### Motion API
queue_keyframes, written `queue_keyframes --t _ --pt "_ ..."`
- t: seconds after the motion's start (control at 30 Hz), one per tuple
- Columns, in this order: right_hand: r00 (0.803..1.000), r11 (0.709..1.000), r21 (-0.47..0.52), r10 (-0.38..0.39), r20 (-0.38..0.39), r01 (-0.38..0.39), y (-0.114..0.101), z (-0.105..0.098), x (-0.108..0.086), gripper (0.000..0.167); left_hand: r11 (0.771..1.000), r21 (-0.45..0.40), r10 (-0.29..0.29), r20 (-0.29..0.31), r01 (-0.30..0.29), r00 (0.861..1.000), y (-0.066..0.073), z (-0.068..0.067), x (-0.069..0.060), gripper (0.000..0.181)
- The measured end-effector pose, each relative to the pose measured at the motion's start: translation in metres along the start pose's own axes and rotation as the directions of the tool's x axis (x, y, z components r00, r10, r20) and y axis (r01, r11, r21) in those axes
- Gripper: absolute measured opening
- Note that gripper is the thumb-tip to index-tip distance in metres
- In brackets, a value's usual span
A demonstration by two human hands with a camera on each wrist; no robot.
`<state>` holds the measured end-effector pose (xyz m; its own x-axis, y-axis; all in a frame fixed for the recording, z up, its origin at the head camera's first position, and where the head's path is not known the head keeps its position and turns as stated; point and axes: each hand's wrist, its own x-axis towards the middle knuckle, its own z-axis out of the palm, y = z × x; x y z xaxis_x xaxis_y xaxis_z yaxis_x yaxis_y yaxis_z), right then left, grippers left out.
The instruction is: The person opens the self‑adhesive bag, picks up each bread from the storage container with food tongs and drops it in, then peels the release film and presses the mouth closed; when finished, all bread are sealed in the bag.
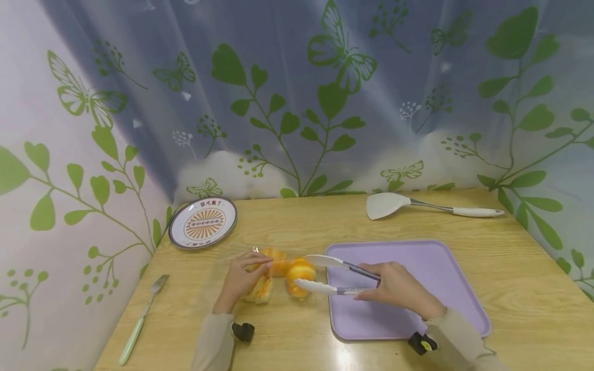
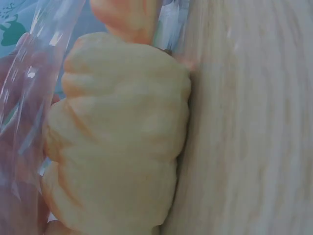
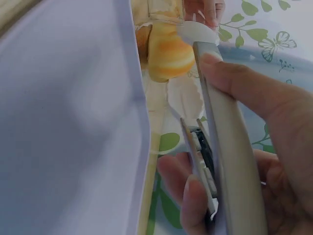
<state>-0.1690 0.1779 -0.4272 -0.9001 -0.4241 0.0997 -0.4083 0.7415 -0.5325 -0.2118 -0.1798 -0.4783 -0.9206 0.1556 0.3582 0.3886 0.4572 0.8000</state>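
Note:
Several golden bread rolls lie on the wooden table in a clear plastic bag (image 2: pixel 19 103). One roll (image 1: pixel 301 278) is at the bag's right end, and a paler ridged roll (image 2: pixel 122 132) fills the left wrist view. My left hand (image 1: pixel 243 278) pinches the bag's film above the rolls. My right hand (image 1: pixel 401 288) grips a pair of tongs (image 3: pixel 230 152) with white scalloped tips. The tongs are spread, and their tips stand at the right-end roll; whether they touch it I cannot tell.
A lavender tray (image 1: pixel 385 322) lies under my right hand. Behind it is a white spatula (image 1: pixel 387 205). At the back left stands a patterned plate (image 1: pixel 204 222), and a green-handled fork (image 1: pixel 139 327) lies at the left edge. A leaf-print curtain (image 1: pixel 287 103) closes off the back.

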Motion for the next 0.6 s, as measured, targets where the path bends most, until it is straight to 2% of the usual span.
queue_keyframes --t 0.3,0.47,0.6 --pt "0.997 0.998 0.024 0.061 0.044 -0.062 -0.005 0.000 -0.004 0.078 0.999 -0.038 0.033 0.005 -0.033 0.999 -0.004 0.000 0.001 0.012" --pt "0.996 0.996 0.006 0.092 0.016 -0.092 -0.003 -0.003 -0.010 0.081 0.998 -0.042 0.043 -0.003 -0.043 0.999 -0.006 0.002 0.001 0.012" --pt "0.987 0.987 0.018 0.160 -0.028 -0.160 0.002 -0.010 -0.020 0.081 0.999 -0.044 0.031 -0.001 -0.031 1.000 -0.008 0.002 0.001 0.011"
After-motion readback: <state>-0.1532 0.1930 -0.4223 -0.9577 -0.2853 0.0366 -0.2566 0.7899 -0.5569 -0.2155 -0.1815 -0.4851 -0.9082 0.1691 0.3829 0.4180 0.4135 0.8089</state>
